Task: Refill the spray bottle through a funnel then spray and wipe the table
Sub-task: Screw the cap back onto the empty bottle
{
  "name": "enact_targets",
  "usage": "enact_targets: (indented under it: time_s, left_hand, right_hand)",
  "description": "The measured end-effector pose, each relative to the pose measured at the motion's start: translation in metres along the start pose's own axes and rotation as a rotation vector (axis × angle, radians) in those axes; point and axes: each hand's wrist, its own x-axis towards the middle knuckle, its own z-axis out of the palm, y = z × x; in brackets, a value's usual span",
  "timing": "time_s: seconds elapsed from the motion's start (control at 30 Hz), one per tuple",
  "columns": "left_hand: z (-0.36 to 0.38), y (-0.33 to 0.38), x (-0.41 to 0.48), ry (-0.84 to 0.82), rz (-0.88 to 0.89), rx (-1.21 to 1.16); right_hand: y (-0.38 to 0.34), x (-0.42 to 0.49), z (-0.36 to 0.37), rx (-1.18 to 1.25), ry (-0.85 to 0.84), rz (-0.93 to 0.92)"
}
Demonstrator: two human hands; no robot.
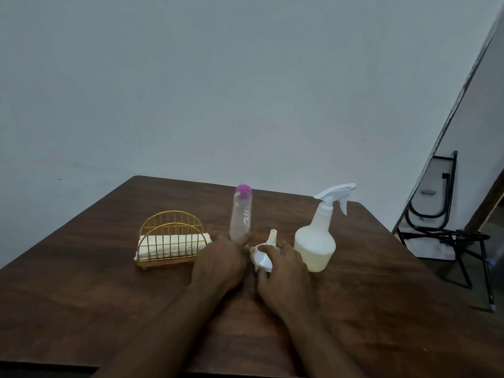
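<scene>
A white spray bottle [316,241] with a trigger head stands on the brown table [81,296], right of centre, partly filled with pale liquid. A clear water bottle [240,214] with a pink cap stands behind my hands. A white funnel [263,256] lies spout-up between my hands. My right hand [281,271] curls its fingers round the funnel. My left hand [221,264] lies beside it, fingertips touching the base of the water bottle; whether it grips the bottle I cannot tell.
A gold wire holder [170,238] with folded white cloths on a wooden base stands at the left. A folded black metal frame [441,227] leans on the wall beyond the table's right edge.
</scene>
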Motion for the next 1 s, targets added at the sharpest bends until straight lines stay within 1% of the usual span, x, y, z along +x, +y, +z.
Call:
enact_targets:
  time_s: [0.13,0.4,0.5,0.6,0.67,0.77,0.87,0.93,1.0]
  left_hand:
    - [0.004,-0.005,-0.004,0.108,0.069,-0.074]
    - [-0.008,-0.004,-0.008,0.231,-0.043,-0.429]
    - [-0.006,-0.004,-0.007,0.210,-0.056,-0.426]
    - [-0.004,-0.003,-0.006,0.226,-0.059,-0.422]
    - [-0.006,-0.005,-0.005,0.234,-0.057,-0.479]
    - [-0.008,-0.007,-0.006,0.222,-0.067,-0.664]
    - [-0.009,-0.006,-0.007,0.184,-0.119,-0.818]
    - [-0.009,-0.005,-0.006,0.137,-0.156,-0.840]
    - [-0.007,-0.004,-0.005,0.142,-0.196,-0.795]
  right_hand:
    - [0.001,0.003,-0.001,0.010,0.006,0.001]
    - [0.003,0.004,0.000,0.011,-0.009,0.003]
    - [0.003,0.004,0.001,0.023,0.005,0.006]
    - [0.003,0.005,0.001,0.019,-0.004,0.000]
    - [0.003,0.005,0.001,0.013,-0.014,-0.005]
    - [0.003,0.005,0.002,0.011,-0.015,-0.002]
    - [0.003,0.005,0.002,0.004,-0.023,0.009]
    - [0.003,0.005,0.001,-0.001,-0.025,0.007]
    - [0.003,0.005,0.001,0.000,-0.027,0.006]
